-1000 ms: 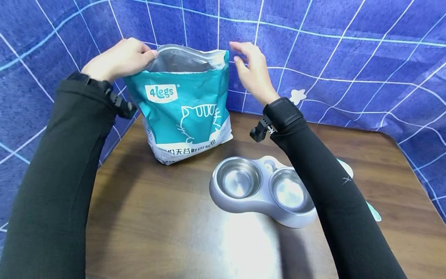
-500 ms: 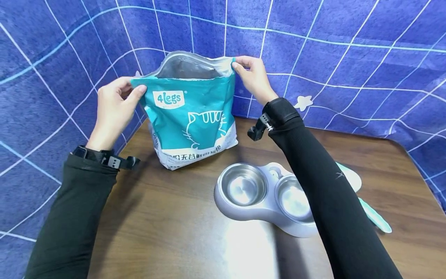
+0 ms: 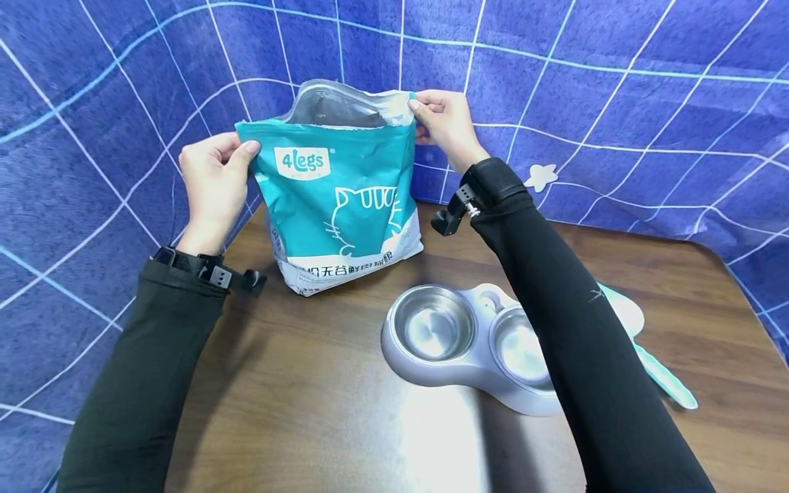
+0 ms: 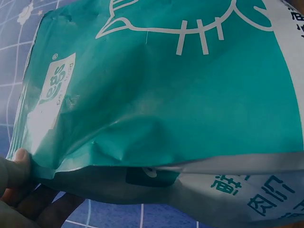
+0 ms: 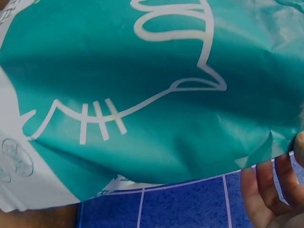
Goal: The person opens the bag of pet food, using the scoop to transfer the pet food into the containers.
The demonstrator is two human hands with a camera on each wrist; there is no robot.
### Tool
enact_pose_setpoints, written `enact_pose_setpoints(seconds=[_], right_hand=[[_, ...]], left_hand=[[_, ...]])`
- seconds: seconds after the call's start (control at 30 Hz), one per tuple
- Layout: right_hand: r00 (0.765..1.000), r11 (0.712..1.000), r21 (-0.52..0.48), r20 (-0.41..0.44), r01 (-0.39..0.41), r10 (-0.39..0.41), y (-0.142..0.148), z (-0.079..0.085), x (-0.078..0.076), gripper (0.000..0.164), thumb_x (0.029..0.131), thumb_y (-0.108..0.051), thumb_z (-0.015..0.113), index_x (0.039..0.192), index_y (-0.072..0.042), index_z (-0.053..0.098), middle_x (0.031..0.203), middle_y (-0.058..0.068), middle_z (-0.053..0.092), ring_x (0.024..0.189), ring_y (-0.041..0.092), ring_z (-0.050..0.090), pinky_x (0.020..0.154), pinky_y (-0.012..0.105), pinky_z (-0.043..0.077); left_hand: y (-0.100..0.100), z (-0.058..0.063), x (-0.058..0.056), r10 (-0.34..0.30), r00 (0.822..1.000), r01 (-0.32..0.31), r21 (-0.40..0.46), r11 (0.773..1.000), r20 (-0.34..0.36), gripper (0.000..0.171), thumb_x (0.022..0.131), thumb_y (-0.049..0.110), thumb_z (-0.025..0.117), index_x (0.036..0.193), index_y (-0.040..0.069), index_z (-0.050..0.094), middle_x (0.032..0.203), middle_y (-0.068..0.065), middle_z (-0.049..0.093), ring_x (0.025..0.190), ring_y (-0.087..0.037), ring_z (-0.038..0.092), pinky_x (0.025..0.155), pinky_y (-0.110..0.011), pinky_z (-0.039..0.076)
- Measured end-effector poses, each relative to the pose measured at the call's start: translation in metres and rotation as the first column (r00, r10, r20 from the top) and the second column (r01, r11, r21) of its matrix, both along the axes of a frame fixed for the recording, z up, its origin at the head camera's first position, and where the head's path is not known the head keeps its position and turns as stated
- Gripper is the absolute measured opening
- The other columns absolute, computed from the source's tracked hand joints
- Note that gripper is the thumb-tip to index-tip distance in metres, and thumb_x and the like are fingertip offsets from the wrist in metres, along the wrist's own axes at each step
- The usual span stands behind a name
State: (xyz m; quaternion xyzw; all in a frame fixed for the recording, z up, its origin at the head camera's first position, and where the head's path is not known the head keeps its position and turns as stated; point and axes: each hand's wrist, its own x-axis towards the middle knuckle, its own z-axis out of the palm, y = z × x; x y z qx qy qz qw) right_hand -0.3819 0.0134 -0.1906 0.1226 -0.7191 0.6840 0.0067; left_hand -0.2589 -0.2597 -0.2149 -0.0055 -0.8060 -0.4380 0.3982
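A teal and white cat food bag (image 3: 308, 205) stands upright at the back left of the table, its silvery mouth gaping at the top. My left hand (image 3: 216, 178) pinches the bag's upper left corner between thumb and fingers. At the opposite top corner, my right hand (image 3: 448, 127) pinches the edge. The left wrist view shows the bag's front (image 4: 156, 95) and side fold, with the thumb on the front face. In the right wrist view, fingers (image 5: 270, 185) lie behind the bag's edge. What is inside the bag cannot be seen.
A grey double pet bowl (image 3: 431, 373) with two steel dishes sits right of the bag, partly under my right forearm. Beyond that arm lies a mint-handled scoop (image 3: 666, 376), partly hidden. Blue grid-patterned cloth (image 3: 592, 89) hangs behind and left of the wooden table (image 3: 308, 404).
My left hand has shifted from the bag's rim to a pinch on its top left corner. The right hand, earlier apart from the bag, now holds the top right corner.
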Motion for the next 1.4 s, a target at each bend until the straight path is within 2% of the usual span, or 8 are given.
enact_pose_setpoints(seconds=[0.1,0.33,0.53,0.67,1.0,1.13,1.3,1.4], right_hand=[[0.999,1.000,-0.012,0.043,0.024,-0.024,-0.007,0.003,-0.003,0.022,0.094,-0.011,0.060,0.111,0.000,0.068,0.073,0.002,0.064,0.060,0.013,0.059,0.070,0.032,0.055],[0.996,0.993,-0.093,0.051,0.071,-0.067,-0.021,0.005,-0.015,0.022,0.092,-0.005,0.061,0.111,0.002,0.069,0.075,0.003,0.065,0.061,0.010,0.056,0.065,0.029,0.055],[0.994,0.981,-0.164,0.047,0.102,-0.096,-0.024,0.007,-0.020,0.020,0.091,-0.003,0.062,0.108,0.002,0.070,0.083,0.007,0.070,0.064,0.010,0.061,0.061,0.026,0.054],[0.994,0.975,-0.190,0.021,0.113,-0.111,-0.024,0.005,-0.020,0.019,0.091,-0.002,0.062,0.108,0.004,0.070,0.076,0.004,0.068,0.062,0.008,0.059,0.059,0.025,0.052],[0.994,0.967,-0.235,0.053,0.103,-0.093,-0.014,-0.003,-0.015,0.023,0.090,-0.001,0.062,0.112,0.004,0.067,0.077,0.004,0.067,0.061,0.008,0.057,0.056,0.023,0.050],[0.997,0.964,-0.256,0.051,0.073,-0.062,-0.005,-0.005,-0.010,0.023,0.090,0.000,0.062,0.112,0.006,0.066,0.079,0.006,0.068,0.065,0.011,0.058,0.065,0.028,0.054],[1.000,0.961,-0.276,0.013,0.019,-0.016,0.005,-0.009,-0.004,0.023,0.090,0.001,0.061,0.111,0.008,0.066,0.079,0.007,0.068,0.070,0.013,0.060,0.074,0.035,0.054],[1.000,0.958,-0.287,0.013,-0.012,0.016,0.012,-0.011,0.000,0.022,0.091,0.000,0.061,0.110,0.007,0.066,0.081,0.008,0.069,0.071,0.014,0.060,0.076,0.035,0.054]], left_hand=[[0.000,0.004,-0.006,0.014,0.999,-0.014,-0.006,1.000,0.029,0.021,0.089,0.008,0.067,0.068,0.003,0.067,0.050,0.008,0.046,0.047,-0.002,0.032,0.047,-0.020,0.023],[-0.005,0.009,-0.020,0.024,0.999,-0.024,-0.011,1.000,0.025,0.036,0.088,0.006,0.067,0.056,0.001,0.053,0.047,0.005,0.038,0.046,-0.003,0.029,0.047,-0.021,0.023],[-0.006,0.013,-0.023,0.034,0.999,-0.034,0.006,0.999,0.011,0.029,0.088,0.009,0.069,0.060,0.006,0.062,0.049,0.005,0.043,0.047,-0.003,0.033,0.048,-0.020,0.025],[-0.003,0.013,-0.023,0.033,0.999,-0.034,0.036,0.999,0.021,0.016,0.088,0.009,0.069,0.073,0.005,0.074,0.053,0.009,0.051,0.049,0.000,0.039,0.050,-0.018,0.029],[0.002,0.004,-0.018,0.017,1.000,-0.017,0.041,0.999,0.003,0.012,0.087,0.010,0.070,0.089,-0.001,0.076,0.059,0.012,0.057,0.051,0.001,0.044,0.052,-0.017,0.033],[0.002,-0.001,-0.013,-0.011,0.999,0.013,0.053,0.998,-0.032,0.008,0.085,0.004,0.070,0.081,0.001,0.076,0.057,0.010,0.054,0.049,0.000,0.040,0.050,-0.017,0.028],[0.004,-0.005,-0.005,-0.042,0.997,0.045,0.054,0.998,-0.065,0.022,0.084,0.000,0.069,0.063,0.005,0.067,0.053,0.002,0.044,0.049,-0.003,0.033,0.049,-0.020,0.024],[0.006,-0.007,0.000,-0.050,0.996,0.055,0.066,0.996,-0.070,0.022,0.084,0.001,0.070,0.063,0.008,0.068,0.053,0.003,0.046,0.049,-0.002,0.035,0.049,-0.020,0.025]])
